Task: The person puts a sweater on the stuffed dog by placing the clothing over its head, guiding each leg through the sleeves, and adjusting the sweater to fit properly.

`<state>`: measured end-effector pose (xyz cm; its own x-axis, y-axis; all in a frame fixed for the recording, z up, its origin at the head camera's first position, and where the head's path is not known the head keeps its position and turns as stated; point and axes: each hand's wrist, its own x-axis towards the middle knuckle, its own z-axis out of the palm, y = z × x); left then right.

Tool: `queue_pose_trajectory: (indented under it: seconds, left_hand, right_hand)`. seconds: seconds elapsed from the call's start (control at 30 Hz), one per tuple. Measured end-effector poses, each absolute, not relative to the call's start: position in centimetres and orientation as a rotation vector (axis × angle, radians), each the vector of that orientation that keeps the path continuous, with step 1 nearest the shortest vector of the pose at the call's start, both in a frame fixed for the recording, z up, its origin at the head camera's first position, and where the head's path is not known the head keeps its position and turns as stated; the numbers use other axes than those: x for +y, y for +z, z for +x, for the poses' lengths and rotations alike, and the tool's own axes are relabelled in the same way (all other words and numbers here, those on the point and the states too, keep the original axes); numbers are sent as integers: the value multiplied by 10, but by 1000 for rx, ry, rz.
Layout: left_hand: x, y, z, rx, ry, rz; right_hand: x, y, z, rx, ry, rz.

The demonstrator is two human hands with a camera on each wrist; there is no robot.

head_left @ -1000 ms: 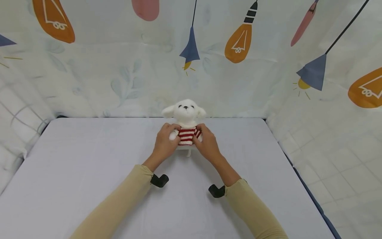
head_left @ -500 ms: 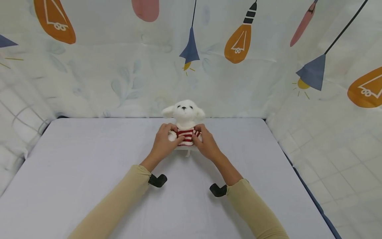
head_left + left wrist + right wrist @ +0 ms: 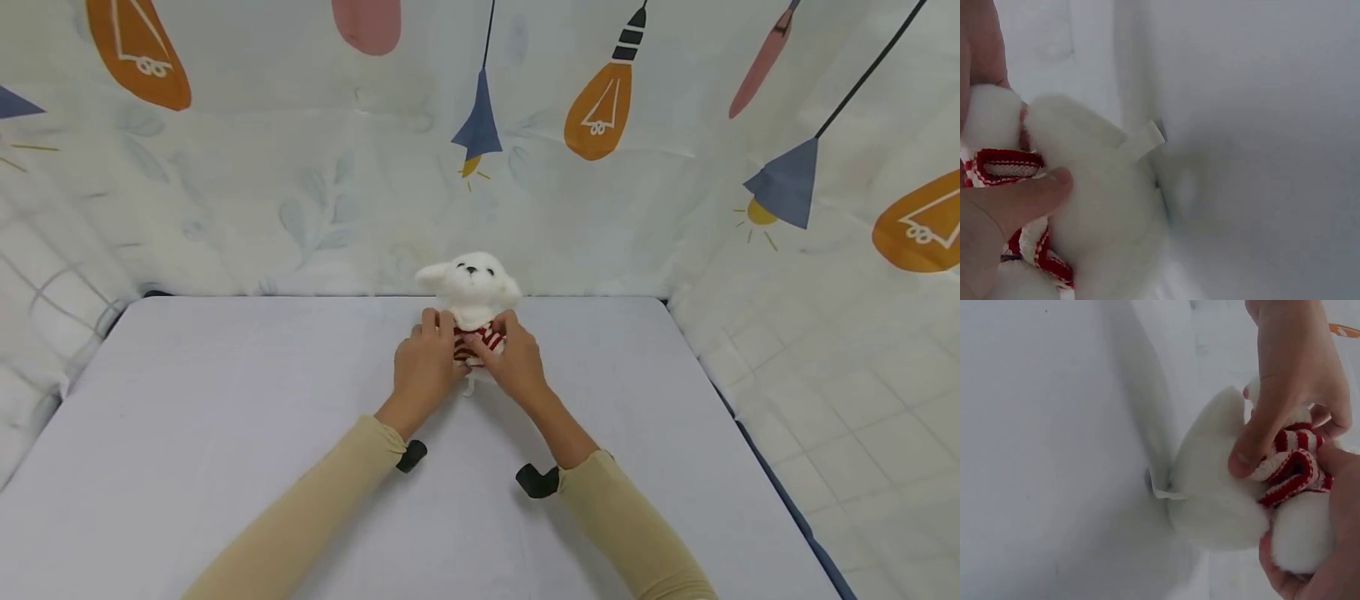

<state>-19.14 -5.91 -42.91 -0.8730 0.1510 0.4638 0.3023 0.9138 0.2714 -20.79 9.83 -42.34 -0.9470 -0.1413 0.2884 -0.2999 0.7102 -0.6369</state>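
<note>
A white plush toy [image 3: 474, 287] with floppy ears and a black nose faces the camera at the table's far edge, its head tilted slightly right. It wears a red-and-white striped knit sweater [image 3: 1300, 465]. My left hand [image 3: 426, 358] grips its left-hand side in the head view, the thumb low over the sweater's hem and the white belly. On the other side, my right hand [image 3: 517, 358] holds the toy by a paw, with the thumb on the bunched knit. A white tag [image 3: 1142, 142] sticks out from the bottom. Whether the toy touches the table cannot be told.
A pale cloth covers the table [image 3: 187, 433]. Right behind it hangs a white curtain [image 3: 337, 167] printed with bulbs and lamps. A black wrist mount [image 3: 538, 481] juts inward from the right sleeve, and another [image 3: 412, 456] from the left.
My left hand has shifted right and turned, covering more of the sweater. The toy's head has tilted and moved slightly right. The knit is bunched up more under my right thumb.
</note>
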Motion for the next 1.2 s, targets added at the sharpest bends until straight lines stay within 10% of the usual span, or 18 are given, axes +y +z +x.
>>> queue_pose_trajectory:
  seconds: [1.2]
  left_hand:
    - [-78,-414,-207,-2559,-1316,-296]
  right_hand:
    - [100,-428,-197,-2749,1089,262]
